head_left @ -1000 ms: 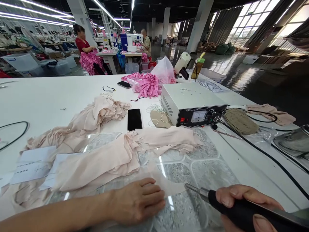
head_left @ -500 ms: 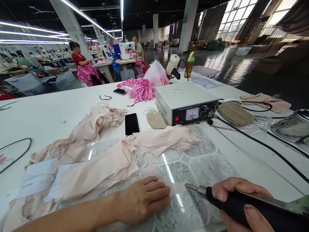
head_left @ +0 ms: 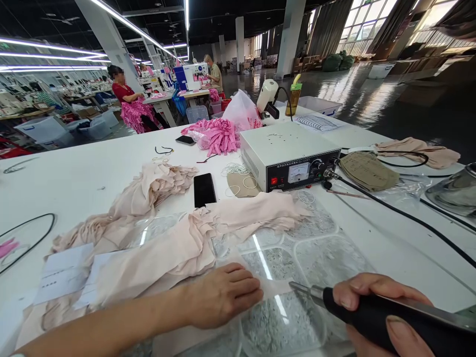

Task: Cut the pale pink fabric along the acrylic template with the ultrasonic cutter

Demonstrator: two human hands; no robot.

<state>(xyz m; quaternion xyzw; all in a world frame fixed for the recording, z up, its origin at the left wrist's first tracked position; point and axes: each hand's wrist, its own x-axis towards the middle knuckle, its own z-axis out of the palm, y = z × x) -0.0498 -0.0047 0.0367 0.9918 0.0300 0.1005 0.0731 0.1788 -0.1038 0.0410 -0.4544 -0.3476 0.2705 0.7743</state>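
My left hand (head_left: 226, 295) lies palm down, fingers close together and laid flat, on a thin beige fabric piece (head_left: 277, 287) over a clear, patterned mat (head_left: 316, 258). Wrapped in my right hand (head_left: 386, 307) is a black-handled ultrasonic cutter (head_left: 372, 317). Its slim metal tip touches or sits just above the right end of that fabric piece. Behind my left forearm is a stack of beige fabric pieces (head_left: 159, 263), and a second beige stack (head_left: 260, 210) lies farther back. The fabric under my palm is hidden.
A control box (head_left: 301, 173) with a gauge and a lit red switch stands behind the mat; a black cable (head_left: 405, 213) runs from it on the right. A phone (head_left: 204, 190), pink strips (head_left: 221, 136), paper labels (head_left: 63, 272) and a bottle (head_left: 293, 101) are on the table. Two people work farther off.
The view has shifted slightly. My left hand has slid a little away from me over the fabric. The cutter tip stays at the right end of the fabric piece.
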